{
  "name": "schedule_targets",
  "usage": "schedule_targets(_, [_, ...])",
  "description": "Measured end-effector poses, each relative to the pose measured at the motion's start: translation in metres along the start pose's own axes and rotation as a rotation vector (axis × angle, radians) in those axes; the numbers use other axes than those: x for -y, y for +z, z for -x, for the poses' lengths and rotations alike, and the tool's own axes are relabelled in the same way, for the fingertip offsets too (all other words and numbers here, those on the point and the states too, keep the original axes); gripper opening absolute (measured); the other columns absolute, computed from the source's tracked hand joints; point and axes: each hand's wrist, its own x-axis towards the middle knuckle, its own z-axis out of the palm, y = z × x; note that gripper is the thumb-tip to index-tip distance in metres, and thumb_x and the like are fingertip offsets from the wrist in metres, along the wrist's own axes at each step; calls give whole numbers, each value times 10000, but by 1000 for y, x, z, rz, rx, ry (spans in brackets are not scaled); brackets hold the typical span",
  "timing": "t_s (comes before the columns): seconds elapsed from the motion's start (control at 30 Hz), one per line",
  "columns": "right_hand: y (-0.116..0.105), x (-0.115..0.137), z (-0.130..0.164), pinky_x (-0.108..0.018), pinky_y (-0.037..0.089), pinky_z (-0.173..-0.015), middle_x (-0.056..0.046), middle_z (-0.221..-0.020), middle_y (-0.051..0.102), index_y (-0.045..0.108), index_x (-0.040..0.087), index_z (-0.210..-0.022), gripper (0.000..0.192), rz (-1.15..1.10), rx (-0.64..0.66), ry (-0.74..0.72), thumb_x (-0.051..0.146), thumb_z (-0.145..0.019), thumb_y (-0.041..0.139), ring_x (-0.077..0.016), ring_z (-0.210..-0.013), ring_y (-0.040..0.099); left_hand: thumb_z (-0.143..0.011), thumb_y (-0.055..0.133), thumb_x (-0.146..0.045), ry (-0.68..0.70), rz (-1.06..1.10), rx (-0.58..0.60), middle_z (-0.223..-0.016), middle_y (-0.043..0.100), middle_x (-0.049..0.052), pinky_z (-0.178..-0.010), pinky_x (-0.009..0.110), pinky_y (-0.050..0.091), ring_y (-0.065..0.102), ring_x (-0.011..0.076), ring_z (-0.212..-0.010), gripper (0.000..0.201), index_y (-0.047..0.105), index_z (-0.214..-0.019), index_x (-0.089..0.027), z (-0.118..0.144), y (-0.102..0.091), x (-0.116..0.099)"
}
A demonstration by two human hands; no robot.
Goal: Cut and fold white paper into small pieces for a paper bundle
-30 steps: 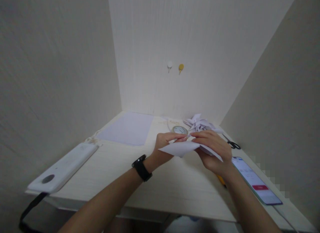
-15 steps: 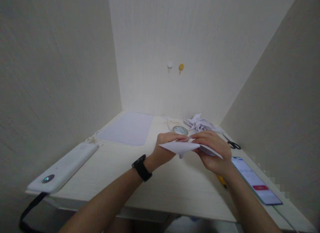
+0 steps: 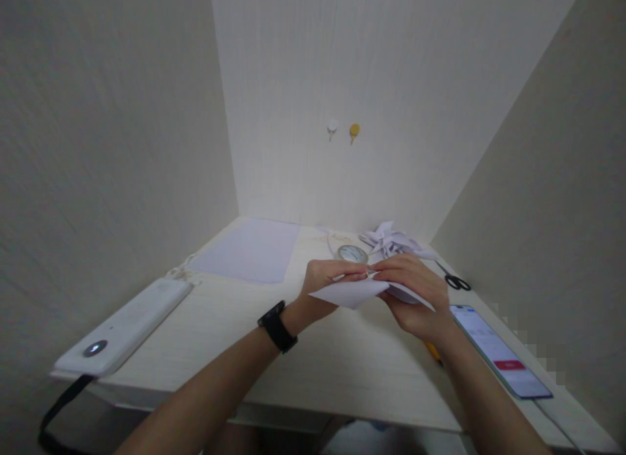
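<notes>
A piece of folded white paper (image 3: 349,293) is held up above the table, its pointed flaps spreading left and right. My left hand (image 3: 327,282), with a black watch (image 3: 278,327) on the wrist, pinches it from the left. From the other side my right hand (image 3: 415,292) grips the paper, fingers laid over its top edge. Both sets of fingertips nearly meet at the paper's upper middle. What lies under the fingertips is partly hidden. Just behind the hands is a roll of tape (image 3: 353,253).
Folded paper pieces (image 3: 391,240) lie heaped at the back, near black-handled scissors (image 3: 458,283). A flat paper sheet (image 3: 249,249) lies at back left. A white device (image 3: 124,324) stands left, a lit phone (image 3: 501,352) right. A yellow object (image 3: 433,352) is partly behind my right forearm.
The paper's left flap has tilted and now shows more of its face, hanging slightly lower. My hands stay in nearly the same place, with small finger shifts.
</notes>
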Motion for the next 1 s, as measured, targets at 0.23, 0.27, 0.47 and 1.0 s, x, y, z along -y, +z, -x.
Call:
schedule_targets(0.23, [0, -2, 1, -422, 543, -796, -97, -953, 743, 673, 204, -973, 215, 35, -3, 0, 90, -792, 686, -238, -866, 692, -865, 687, -250, 75, -71, -49, -877, 773, 96, -737, 242, 580, 733, 160, -788, 147, 769, -878, -130, -4, -1, -2])
schedule_targets(0.27, [0, -2, 1, -424, 543, -800, -97, -956, 745, 673, 205, -968, 208, 44, -4, 1, 93, -793, 686, -239, -868, 694, -868, 681, -246, 73, -90, -49, -871, 772, 96, -730, 240, 578, 731, 158, -780, 147, 768, -880, -128, -4, -1, -3])
schedule_targets(0.47, [0, -2, 1, -422, 547, -798, -98, -942, 751, 672, 205, -929, 156, 77, -10, 5, 115, -803, 686, -238, -859, 698, -883, 655, -279, 84, -122, -9, -883, 772, 103, -750, 257, 579, 732, 171, -802, 187, 767, -889, -129, -5, -1, -4])
schedule_targets(1.0, [0, -1, 1, -414, 554, -799, -84, -939, 760, 687, 215, -912, 117, 73, -2, 36, 153, -812, 681, -237, -858, 708, -893, 634, -378, 28, -123, 25, -879, 771, 95, -743, 254, 569, 725, 167, -791, 273, 762, -877, -138, -2, 0, 5])
